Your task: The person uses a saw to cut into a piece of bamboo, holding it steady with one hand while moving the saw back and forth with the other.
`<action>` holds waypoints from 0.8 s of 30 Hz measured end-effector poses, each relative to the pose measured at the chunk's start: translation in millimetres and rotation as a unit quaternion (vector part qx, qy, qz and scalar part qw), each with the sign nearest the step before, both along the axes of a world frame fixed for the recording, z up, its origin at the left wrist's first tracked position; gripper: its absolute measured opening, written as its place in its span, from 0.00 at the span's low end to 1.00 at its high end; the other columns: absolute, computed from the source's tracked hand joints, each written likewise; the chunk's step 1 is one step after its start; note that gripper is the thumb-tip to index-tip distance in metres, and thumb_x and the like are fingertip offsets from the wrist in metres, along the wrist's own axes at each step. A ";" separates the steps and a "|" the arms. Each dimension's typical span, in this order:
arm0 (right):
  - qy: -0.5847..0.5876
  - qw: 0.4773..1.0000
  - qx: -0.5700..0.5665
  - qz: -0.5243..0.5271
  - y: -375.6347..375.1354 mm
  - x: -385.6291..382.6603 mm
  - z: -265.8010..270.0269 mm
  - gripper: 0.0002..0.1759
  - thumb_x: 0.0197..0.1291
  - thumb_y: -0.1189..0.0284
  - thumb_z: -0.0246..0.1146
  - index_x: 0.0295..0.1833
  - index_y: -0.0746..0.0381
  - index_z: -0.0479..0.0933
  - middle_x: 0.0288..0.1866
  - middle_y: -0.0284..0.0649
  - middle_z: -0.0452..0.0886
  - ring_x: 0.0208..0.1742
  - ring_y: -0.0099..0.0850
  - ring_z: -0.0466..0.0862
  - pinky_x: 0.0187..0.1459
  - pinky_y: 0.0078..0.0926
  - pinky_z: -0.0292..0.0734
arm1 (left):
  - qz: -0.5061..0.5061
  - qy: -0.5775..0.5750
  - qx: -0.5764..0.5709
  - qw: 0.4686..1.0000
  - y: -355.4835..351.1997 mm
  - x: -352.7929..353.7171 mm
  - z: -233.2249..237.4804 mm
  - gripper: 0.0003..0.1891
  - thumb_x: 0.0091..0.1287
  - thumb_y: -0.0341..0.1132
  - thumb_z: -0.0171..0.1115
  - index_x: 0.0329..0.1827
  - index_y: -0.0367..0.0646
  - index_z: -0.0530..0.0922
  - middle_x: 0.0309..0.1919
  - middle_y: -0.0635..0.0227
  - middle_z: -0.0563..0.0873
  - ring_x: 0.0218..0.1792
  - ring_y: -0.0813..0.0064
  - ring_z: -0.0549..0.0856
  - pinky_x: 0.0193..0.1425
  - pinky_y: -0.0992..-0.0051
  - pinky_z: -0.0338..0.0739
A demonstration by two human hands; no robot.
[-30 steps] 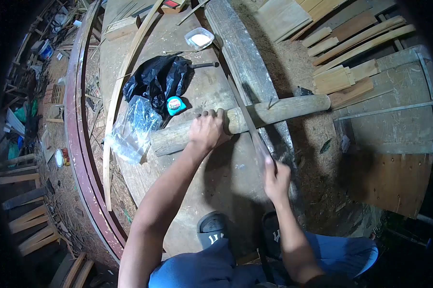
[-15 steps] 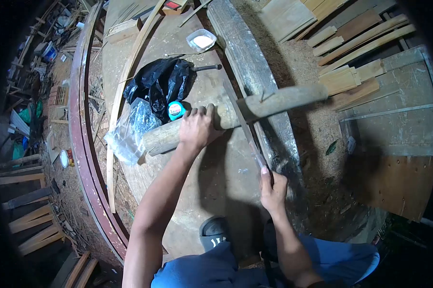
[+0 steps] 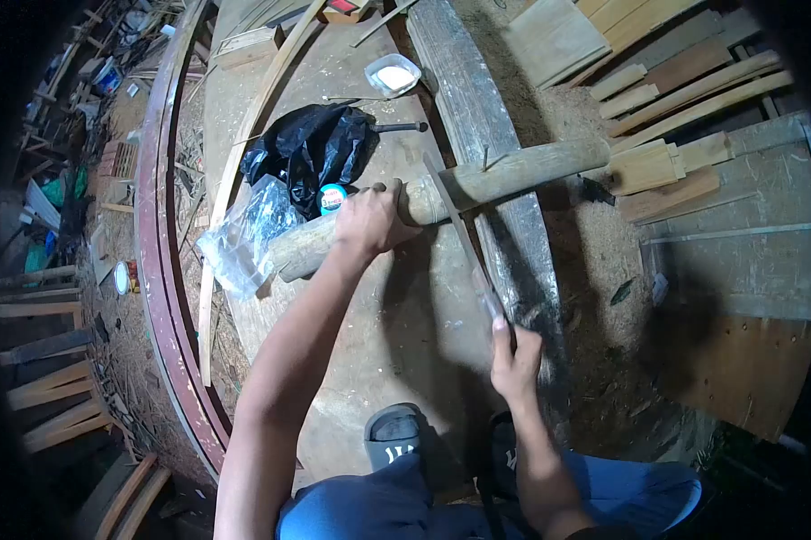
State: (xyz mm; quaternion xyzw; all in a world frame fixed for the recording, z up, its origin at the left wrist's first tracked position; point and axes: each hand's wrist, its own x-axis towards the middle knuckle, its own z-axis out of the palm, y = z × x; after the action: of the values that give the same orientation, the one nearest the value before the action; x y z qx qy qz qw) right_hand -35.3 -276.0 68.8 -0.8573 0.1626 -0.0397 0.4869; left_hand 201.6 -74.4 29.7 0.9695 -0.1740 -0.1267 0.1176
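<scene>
A round wooden log (image 3: 540, 169) lies slantwise across a thick weathered beam (image 3: 464, 99), its left end low over the board underfoot. My left hand (image 3: 369, 220) presses down on it, fingers wrapped over the far side. In my right hand (image 3: 515, 362) is the handle of a handsaw (image 3: 464, 236), whose blade crosses the log just right of my left hand. A small peg-like stub (image 3: 486, 160) sticks up from the log. Close beyond my left hand are a turquoise round tape measure (image 3: 331, 198), a black plastic bag (image 3: 311, 153) and a clear plastic bag (image 3: 248, 238).
A plastic tub with white contents (image 3: 393, 76) and a dark metal rod (image 3: 401, 127) lie farther up the board. A long curved reddish beam (image 3: 158, 243) runs along the left. Stacked planks (image 3: 644, 171) lie right, beyond sawdust. My sandalled foot (image 3: 394, 427) stands on the board.
The log's right end has shifted a little away from me, and its stub now stands more upright. Both hands keep their holds; the saw stays across the log. The view has shifted slightly.
</scene>
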 end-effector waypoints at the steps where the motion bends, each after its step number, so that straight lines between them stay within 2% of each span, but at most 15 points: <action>1: -0.005 1.000 -0.015 0.001 -5.2 10.9 1.4 0.33 0.81 0.57 0.57 0.20 0.62 0.69 0.14 0.29 0.67 0.17 0.21 0.68 0.23 0.30 0.58 | -0.016 0.003 -0.008 1.000 2.4 2.5 3.9 0.43 0.53 0.64 0.78 0.62 0.40 0.78 0.48 0.51 0.90 0.50 0.49 0.91 0.54 0.55 0.87; 6: 0.028 0.998 0.059 -0.024 -32.7 16.5 -12.8 0.33 0.80 0.57 0.59 0.19 0.63 0.70 0.14 0.27 0.69 0.17 0.18 0.67 0.22 0.29 0.57 | -0.034 -0.003 -0.002 0.999 3.5 3.0 -3.2 0.44 0.53 0.68 0.77 0.63 0.44 0.78 0.46 0.50 0.90 0.47 0.48 0.91 0.50 0.52 0.86; 8: 0.029 0.997 0.065 0.004 -23.1 9.0 1.0 0.30 0.78 0.59 0.61 0.22 0.66 0.68 0.15 0.34 0.61 0.21 0.20 0.62 0.24 0.36 0.55 | -0.035 -0.059 -0.009 0.998 3.9 -4.5 -10.5 0.44 0.54 0.68 0.76 0.65 0.43 0.78 0.47 0.51 0.90 0.48 0.48 0.91 0.51 0.52 0.86; 9: 0.016 0.999 0.046 0.006 -14.3 6.5 6.7 0.29 0.78 0.61 0.62 0.23 0.66 0.68 0.15 0.35 0.60 0.20 0.20 0.61 0.24 0.35 0.55 | -0.035 -0.058 -0.005 0.998 4.5 -7.0 -11.3 0.44 0.54 0.68 0.76 0.65 0.43 0.78 0.47 0.51 0.90 0.48 0.48 0.91 0.51 0.52 0.86; 11: 0.003 1.000 0.017 0.008 2.3 7.1 15.7 0.31 0.80 0.61 0.60 0.22 0.66 0.67 0.14 0.30 0.62 0.19 0.19 0.61 0.23 0.33 0.54 | -0.026 -0.086 -0.016 0.996 4.7 -12.7 -12.2 0.44 0.55 0.68 0.75 0.65 0.43 0.77 0.49 0.52 0.89 0.50 0.49 0.90 0.54 0.53 0.86; 13: 0.021 1.000 0.001 0.011 6.9 15.3 25.5 0.30 0.80 0.62 0.60 0.22 0.66 0.66 0.14 0.31 0.61 0.19 0.20 0.60 0.23 0.35 0.54 | -0.029 -0.091 0.003 0.995 3.6 -9.7 -16.9 0.47 0.55 0.69 0.75 0.68 0.42 0.76 0.51 0.52 0.88 0.50 0.51 0.91 0.54 0.55 0.86; 15: 0.001 0.999 -0.032 0.030 4.4 28.3 31.8 0.28 0.77 0.61 0.63 0.24 0.67 0.72 0.13 0.46 0.66 0.16 0.30 0.65 0.23 0.41 0.60 | -0.027 -0.099 0.017 0.995 4.1 -6.9 -15.9 0.49 0.55 0.69 0.74 0.71 0.42 0.75 0.53 0.52 0.87 0.50 0.52 0.91 0.55 0.58 0.86; 16: 0.018 0.998 -0.035 0.050 -0.5 32.7 33.7 0.29 0.78 0.60 0.62 0.23 0.68 0.72 0.14 0.48 0.66 0.15 0.32 0.67 0.23 0.41 0.62 | -0.033 -0.098 0.024 0.994 4.0 -6.2 -13.3 0.48 0.55 0.69 0.74 0.71 0.42 0.74 0.53 0.52 0.88 0.50 0.53 0.91 0.55 0.58 0.86; 19: 0.043 0.994 -0.001 0.104 -19.3 36.9 33.4 0.30 0.78 0.59 0.62 0.23 0.68 0.73 0.13 0.46 0.67 0.16 0.30 0.67 0.23 0.40 0.62 | -0.024 -0.090 0.030 0.995 0.0 -8.1 -9.5 0.47 0.56 0.69 0.74 0.69 0.44 0.74 0.53 0.53 0.87 0.53 0.52 0.90 0.57 0.56 0.85; 20: 0.094 0.988 0.001 0.123 -29.0 37.2 37.7 0.31 0.78 0.58 0.62 0.22 0.67 0.73 0.13 0.41 0.67 0.17 0.27 0.68 0.23 0.39 0.62 | -0.017 -0.078 0.033 0.996 -1.6 -9.1 -8.6 0.45 0.56 0.68 0.75 0.68 0.46 0.75 0.54 0.53 0.87 0.55 0.51 0.89 0.57 0.55 0.85; 21: 0.109 0.982 0.009 0.151 -40.5 38.3 36.3 0.30 0.78 0.57 0.62 0.24 0.66 0.75 0.15 0.36 0.71 0.18 0.24 0.69 0.24 0.37 0.65 | -0.015 -0.083 0.033 0.996 -2.5 -10.3 -9.8 0.45 0.56 0.68 0.75 0.68 0.46 0.75 0.54 0.53 0.87 0.55 0.51 0.89 0.57 0.55 0.85; 23: 0.203 0.964 0.070 0.160 -57.3 47.5 39.1 0.28 0.79 0.56 0.62 0.26 0.65 0.78 0.18 0.33 0.76 0.21 0.23 0.74 0.27 0.33 0.70 | -0.002 -0.106 0.026 0.994 -4.0 -16.3 -14.5 0.46 0.55 0.68 0.76 0.71 0.48 0.74 0.56 0.55 0.86 0.58 0.52 0.88 0.59 0.56 0.84; 24: 0.266 0.941 0.109 0.179 -64.7 54.7 49.0 0.27 0.81 0.58 0.60 0.29 0.64 0.78 0.23 0.33 0.81 0.24 0.20 0.77 0.28 0.26 0.73 | -0.002 -0.108 0.026 0.994 -4.2 -18.9 -15.4 0.46 0.55 0.68 0.76 0.71 0.48 0.74 0.56 0.55 0.86 0.58 0.52 0.88 0.59 0.56 0.84</action>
State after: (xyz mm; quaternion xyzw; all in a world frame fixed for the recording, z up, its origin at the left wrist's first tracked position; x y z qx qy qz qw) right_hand 19.3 -340.7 117.8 -0.7933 0.1332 0.2954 0.5154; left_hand 182.7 -78.5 14.3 0.9800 -0.1839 -0.0257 0.0722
